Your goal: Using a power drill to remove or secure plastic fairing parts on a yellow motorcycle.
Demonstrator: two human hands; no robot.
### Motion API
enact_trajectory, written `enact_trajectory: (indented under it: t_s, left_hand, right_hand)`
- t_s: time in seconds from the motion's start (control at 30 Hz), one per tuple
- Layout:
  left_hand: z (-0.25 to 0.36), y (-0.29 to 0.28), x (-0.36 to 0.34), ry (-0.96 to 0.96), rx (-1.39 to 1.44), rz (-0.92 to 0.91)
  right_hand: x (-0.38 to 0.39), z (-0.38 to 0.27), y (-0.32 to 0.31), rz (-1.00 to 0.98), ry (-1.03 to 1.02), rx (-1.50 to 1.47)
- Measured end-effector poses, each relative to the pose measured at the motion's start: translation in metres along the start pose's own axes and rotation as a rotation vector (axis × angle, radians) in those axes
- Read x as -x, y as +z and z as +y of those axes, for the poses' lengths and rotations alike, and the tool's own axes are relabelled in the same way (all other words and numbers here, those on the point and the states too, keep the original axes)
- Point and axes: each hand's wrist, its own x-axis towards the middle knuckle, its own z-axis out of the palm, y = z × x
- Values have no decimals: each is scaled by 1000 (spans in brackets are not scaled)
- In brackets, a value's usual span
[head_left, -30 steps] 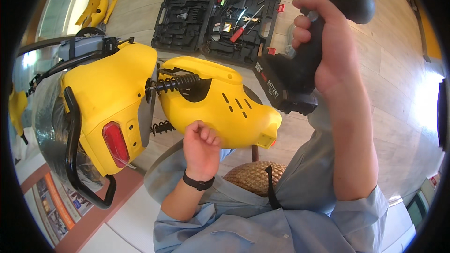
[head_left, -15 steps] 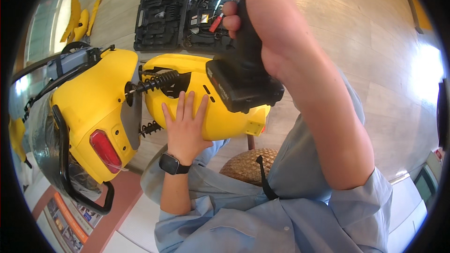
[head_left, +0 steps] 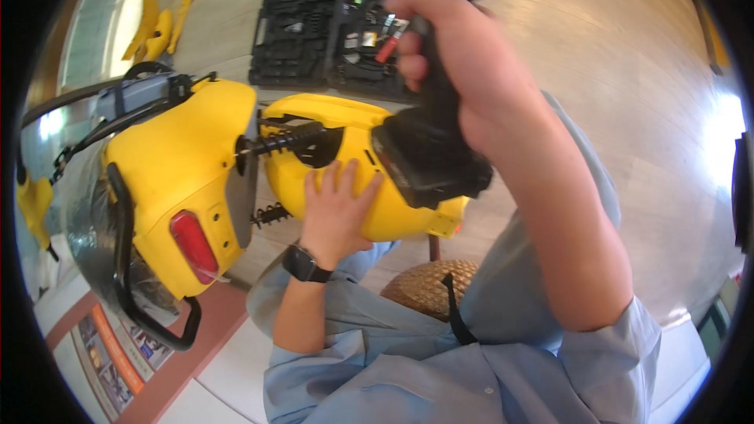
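Note:
My right hand is wrapped round the handle of a black cordless drill, its battery base low and its rounded motor end at the top edge. The tool's tip is out of sight. Fingers spread, my left hand lies flat on a yellow plastic fender in front of me. The drill's base hides part of that fender. Black coil springs run between the fender and the larger yellow scooter body at the left, which carries a red tail light.
Beyond the fender lies an open black toolbox with small tools. Yellow panels lean at the far left. A black tubular bar curves round the scooter body. A woven stool stands between my legs.
The whole view has shifted slightly, so everything appears further right and lower. My left hand stays on the fender and my right hand keeps its grip on the drill.

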Motion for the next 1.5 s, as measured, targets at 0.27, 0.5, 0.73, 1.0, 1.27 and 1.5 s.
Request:
enact_trajectory:
  t_s: [0.27, 0.5, 0.73, 1.0, 1.27, 1.5]
  left_hand:
    - [-1, -9, 8, -32, 71, 25]
    - [-49, 16, 4, -496, 256, 319]
    - [-63, 11, -6, -334, 304, 201]
    - [-59, 6, -17, -341, 311, 199]
    - [-65, 15, -9, -337, 355, 346]
    - [-46, 13, -8, -327, 354, 193]
  right_hand:
    - [2, -5, 4, 49, 40, 49]
    - [7, -5, 15, 52, 123, 70]
    - [3, 0, 20, 14, 202, 98]
    - [-3, -9, 19, 67, 191, 212]
    - [6, 8, 30, 56, 235, 282]
    - [16, 21, 41, 17, 180, 420]
